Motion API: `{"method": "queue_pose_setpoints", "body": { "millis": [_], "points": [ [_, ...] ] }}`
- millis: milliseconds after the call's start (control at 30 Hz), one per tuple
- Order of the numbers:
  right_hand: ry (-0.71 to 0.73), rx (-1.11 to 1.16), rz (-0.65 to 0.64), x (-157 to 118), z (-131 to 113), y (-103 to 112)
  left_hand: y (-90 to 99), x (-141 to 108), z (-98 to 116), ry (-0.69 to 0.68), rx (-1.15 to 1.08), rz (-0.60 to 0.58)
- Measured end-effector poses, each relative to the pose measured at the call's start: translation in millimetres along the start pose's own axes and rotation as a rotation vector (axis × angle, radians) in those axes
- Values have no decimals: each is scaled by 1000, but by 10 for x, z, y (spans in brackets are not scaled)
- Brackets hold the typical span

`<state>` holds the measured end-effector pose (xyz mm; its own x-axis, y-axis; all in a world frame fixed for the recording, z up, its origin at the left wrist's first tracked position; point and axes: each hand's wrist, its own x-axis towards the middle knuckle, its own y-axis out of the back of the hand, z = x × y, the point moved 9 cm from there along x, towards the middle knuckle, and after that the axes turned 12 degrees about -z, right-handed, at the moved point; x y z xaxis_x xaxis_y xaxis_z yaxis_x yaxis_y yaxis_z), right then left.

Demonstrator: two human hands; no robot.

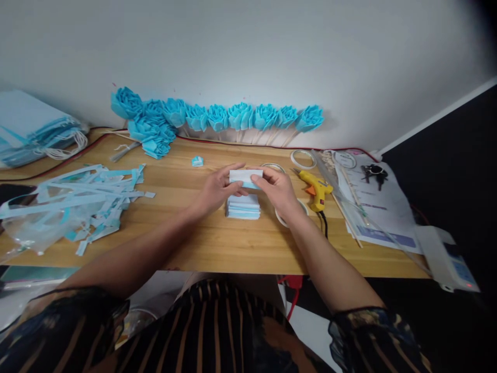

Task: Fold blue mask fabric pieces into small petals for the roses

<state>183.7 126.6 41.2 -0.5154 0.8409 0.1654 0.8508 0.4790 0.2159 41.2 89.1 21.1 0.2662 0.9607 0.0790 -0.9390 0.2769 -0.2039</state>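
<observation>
- Both hands grip one folded white-and-blue piece point(246, 175): left hand point(218, 187) and right hand point(277, 187) pinch its ends, thumbs on the near face; the other fingers are partly hidden behind it.
- That piece is just beyond the stack of folded pieces point(243, 209); whether it touches the stack is hard to judge from above.
- Right of the stack, a tape roll point(280, 219) is partly covered by the right forearm point(301, 228).
- Farther right of the stack, a yellow glue gun point(320, 192) lies near printed papers point(376, 217), their lines too blurred to read.
- Left of the stack, cut strips point(99, 194) overlap in a tangle.
- Beyond the stack, blue flowers point(240, 116) line the wall point(248, 46).
- Far left of the stack, a sheet pile point(34, 119) is cut off by the edge.
</observation>
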Motion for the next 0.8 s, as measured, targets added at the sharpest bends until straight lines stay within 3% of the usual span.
{"method": "queue_pose_setpoints", "body": {
  "millis": [400,633,800],
  "points": [
    [47,28,68,-3,32,60,-17,-17,35,-22,7,-10],
    [17,108,-51,-15,-69,-26,42,-2,66,-90,75,21],
    [-1,0,-101,-6,-42,-69,30,2,91,-107,181,17]
  ]
}}
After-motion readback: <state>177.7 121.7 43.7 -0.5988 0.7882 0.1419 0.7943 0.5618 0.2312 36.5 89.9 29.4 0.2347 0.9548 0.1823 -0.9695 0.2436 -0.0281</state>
